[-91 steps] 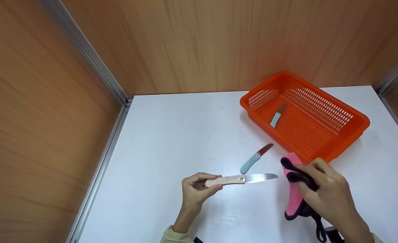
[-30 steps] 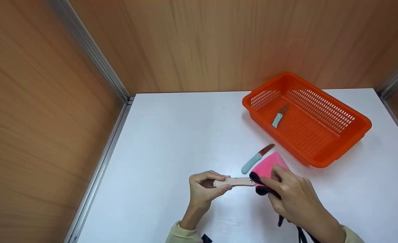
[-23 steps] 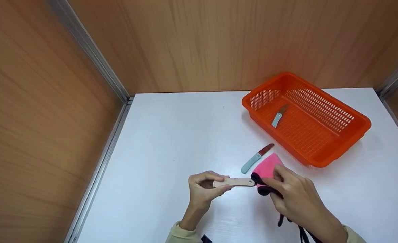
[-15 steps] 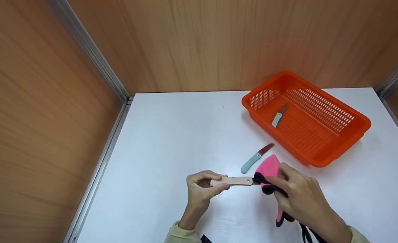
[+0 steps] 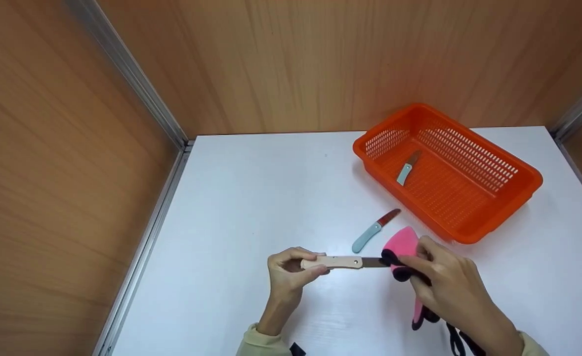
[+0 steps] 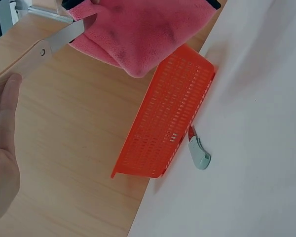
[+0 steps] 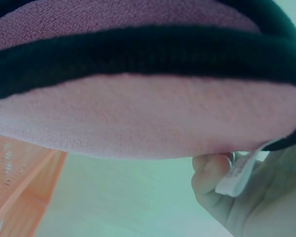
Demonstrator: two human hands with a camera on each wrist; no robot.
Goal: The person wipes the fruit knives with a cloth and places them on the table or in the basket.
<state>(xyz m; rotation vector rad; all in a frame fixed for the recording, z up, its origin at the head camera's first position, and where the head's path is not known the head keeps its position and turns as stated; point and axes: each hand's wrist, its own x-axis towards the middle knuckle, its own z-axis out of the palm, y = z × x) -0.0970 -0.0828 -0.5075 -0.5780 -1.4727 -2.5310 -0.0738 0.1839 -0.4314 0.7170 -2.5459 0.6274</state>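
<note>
My left hand (image 5: 285, 277) pinches the pale beige handle of a folding knife (image 5: 343, 262), held level with its blade unfolded to the right. A pink cloth (image 5: 402, 241) with black edging is folded over the outer part of the blade, hiding the tip. My right hand (image 5: 451, 282) pinches the cloth there between thumb and fingers. In the left wrist view, bare metal of the blade (image 6: 64, 35) shows between handle and cloth. The cloth (image 7: 113, 113) fills much of the right wrist view, with a white tag by the fingers.
Behind the hands, a folding knife with a light blue handle (image 5: 366, 238) and reddish-brown blade lies on the white table (image 5: 231, 207). An orange basket (image 5: 498, 217) stands at the back right, holding another light blue knife (image 5: 404, 173). Wooden panels rise behind and left.
The cloth, apart from the knife at first, came over the whole blade, then slid right toward the tip with my right hand, baring the part near the handle. My left hand shifted slightly left.
</note>
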